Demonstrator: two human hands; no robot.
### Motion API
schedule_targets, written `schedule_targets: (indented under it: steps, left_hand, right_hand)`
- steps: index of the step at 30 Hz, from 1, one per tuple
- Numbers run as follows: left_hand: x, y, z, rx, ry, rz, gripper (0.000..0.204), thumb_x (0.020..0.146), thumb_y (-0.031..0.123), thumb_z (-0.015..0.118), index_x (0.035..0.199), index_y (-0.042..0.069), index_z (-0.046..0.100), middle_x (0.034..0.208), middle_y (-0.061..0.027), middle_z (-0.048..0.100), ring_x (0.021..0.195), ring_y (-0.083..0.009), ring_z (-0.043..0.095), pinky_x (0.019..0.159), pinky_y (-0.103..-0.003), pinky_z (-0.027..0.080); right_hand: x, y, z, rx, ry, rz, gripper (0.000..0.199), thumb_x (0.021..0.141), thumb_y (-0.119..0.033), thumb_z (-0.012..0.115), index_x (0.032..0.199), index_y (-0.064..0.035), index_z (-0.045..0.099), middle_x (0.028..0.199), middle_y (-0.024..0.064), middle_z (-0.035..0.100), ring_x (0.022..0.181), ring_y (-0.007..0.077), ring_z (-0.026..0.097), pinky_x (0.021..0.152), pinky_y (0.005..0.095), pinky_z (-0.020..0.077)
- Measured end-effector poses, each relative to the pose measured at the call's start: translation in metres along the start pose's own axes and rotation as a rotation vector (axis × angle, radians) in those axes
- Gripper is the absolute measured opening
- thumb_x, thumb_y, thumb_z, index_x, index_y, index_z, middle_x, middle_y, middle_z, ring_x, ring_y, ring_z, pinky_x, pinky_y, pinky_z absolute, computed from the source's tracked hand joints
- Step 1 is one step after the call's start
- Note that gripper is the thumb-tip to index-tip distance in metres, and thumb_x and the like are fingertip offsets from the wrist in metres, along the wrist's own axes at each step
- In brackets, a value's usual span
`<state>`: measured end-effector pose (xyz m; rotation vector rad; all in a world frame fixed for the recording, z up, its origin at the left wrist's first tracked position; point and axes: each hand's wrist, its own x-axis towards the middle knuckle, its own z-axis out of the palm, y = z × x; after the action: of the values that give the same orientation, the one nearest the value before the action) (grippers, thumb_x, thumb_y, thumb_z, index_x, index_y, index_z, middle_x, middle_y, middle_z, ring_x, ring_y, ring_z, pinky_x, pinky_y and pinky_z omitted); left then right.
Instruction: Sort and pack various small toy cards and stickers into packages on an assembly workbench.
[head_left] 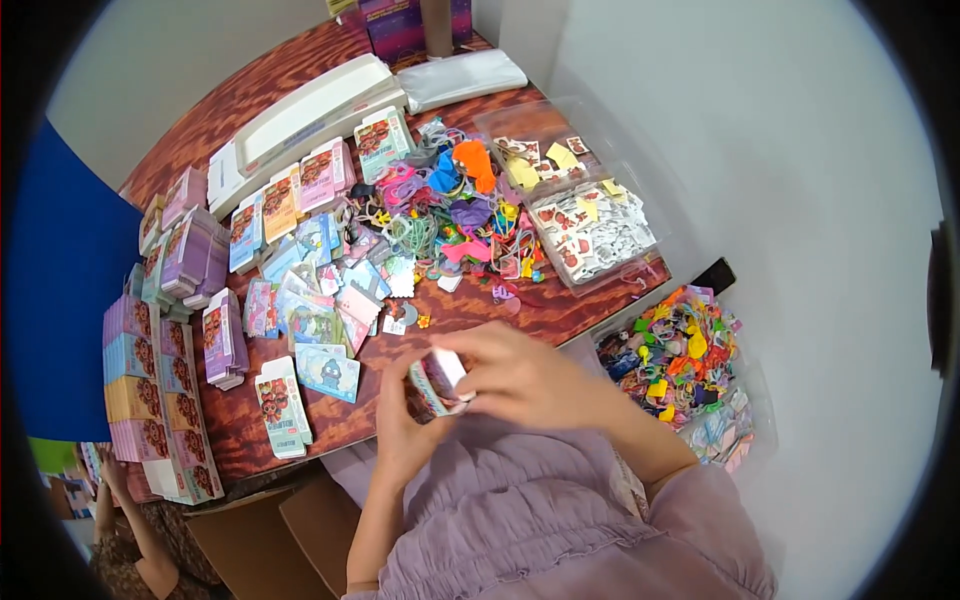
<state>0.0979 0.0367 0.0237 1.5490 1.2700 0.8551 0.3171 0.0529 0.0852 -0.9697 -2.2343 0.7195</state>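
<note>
Both my hands hold a small printed cardboard box (437, 383) close to my chest, just off the near edge of the wooden table (490, 310). My left hand (400, 420) cups it from below and the left. My right hand (520, 375) covers its top and right side. A flat unfolded box (282, 405) lies on the table to the left of my hands. A few picture cards (328, 370) lie beside it.
Stacks of flat boxes (150, 390) line the table's left edge. A heap of coloured trinkets (455, 215) fills the middle, with a clear tray of stickers (590, 225) to its right. A bin of coloured toys (680, 360) sits at right. Another person's arm (130, 520) shows at lower left.
</note>
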Motion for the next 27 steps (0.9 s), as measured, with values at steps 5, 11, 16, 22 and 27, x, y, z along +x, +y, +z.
schedule_targets:
  steps: [5,11,16,22,27]
  left_hand:
    - [0.000,-0.030,-0.004,-0.047,0.196,-0.020,0.081,0.068,0.013,0.090,0.133,0.001,0.044,0.117,-0.0122,0.058,0.106,-0.0201,0.060,0.089,-0.035,0.052]
    - [0.006,-0.041,0.007,-0.007,0.309,0.025,0.076,0.071,0.010,0.086,0.133,0.000,0.043,0.114,-0.0111,0.057,0.103,-0.0209,0.059,0.090,-0.034,0.049]
    - [0.009,-0.043,0.007,-0.079,0.302,0.015,0.077,0.071,0.010,0.086,0.133,-0.001,0.043,0.113,-0.0109,0.058,0.102,-0.0201,0.058,0.090,-0.034,0.049]
    - [0.008,-0.046,0.005,-0.078,0.292,0.010,0.075,0.072,0.009,0.085,0.134,0.000,0.043,0.113,-0.0110,0.058,0.100,-0.0190,0.059,0.088,-0.033,0.050]
    - [0.008,-0.042,0.003,-0.054,0.271,0.021,0.074,0.071,0.009,0.085,0.133,0.000,0.044,0.114,-0.0094,0.056,0.099,-0.0187,0.058,0.087,-0.032,0.050]
  right_hand:
    - [-0.020,0.079,-0.069,-0.022,0.532,0.672,0.013,0.089,-0.012,0.066,0.089,0.0008,0.069,0.082,0.0085,0.069,0.078,0.0152,0.066,0.070,0.0315,0.0502]
    - [-0.030,0.178,-0.094,-0.430,0.565,0.814,0.018,0.082,-0.017,0.073,0.082,-0.0007,0.065,0.068,0.0061,0.062,0.063,0.0160,0.058,0.060,0.0332,0.0453]
    - [-0.017,0.194,-0.089,-0.197,0.482,0.787,0.023,0.077,-0.015,0.079,0.074,-0.0041,0.059,0.063,0.0019,0.057,0.061,0.0125,0.056,0.054,0.0301,0.0421]
    - [-0.041,0.194,-0.124,0.395,0.681,0.827,0.019,0.083,-0.009,0.076,0.076,-0.0079,0.059,0.068,-0.0011,0.058,0.055,0.0068,0.053,0.049,0.0217,0.0452]
    - [-0.047,0.179,-0.131,0.343,0.516,0.887,0.022,0.085,-0.011,0.076,0.074,-0.0089,0.057,0.068,-0.0009,0.059,0.060,0.0073,0.057,0.051,0.0217,0.0470]
